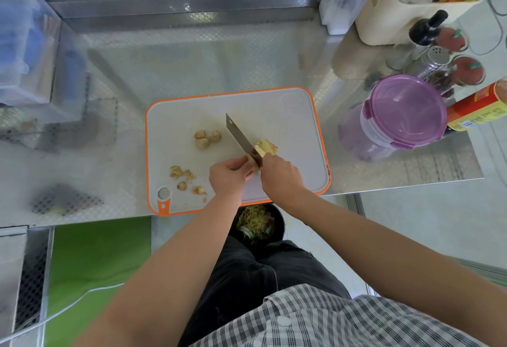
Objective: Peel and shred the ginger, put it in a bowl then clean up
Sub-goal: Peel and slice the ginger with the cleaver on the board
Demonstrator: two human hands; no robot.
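A white cutting board [296, 116] with an orange rim lies on the steel counter. My left hand [229, 178] pinches a pale piece of ginger [251, 162] at the board's near side. My right hand [281, 175] grips the handle of a knife [238, 134], whose blade slants up and left, resting against the held ginger. Cut yellow ginger [264, 145] lies just right of the blade. Three unpeeled ginger knobs [206, 138] sit in the board's middle. Peel scraps [185, 179] lie near the board's left front corner.
A purple-lidded plastic container [397, 113] stands right of the board, with spice jars, a dark bottle [428, 29] and a red can [477, 108] behind. A black bin [258, 224] with scraps sits on the floor under the counter edge. Plastic boxes [30, 44] stand at the left.
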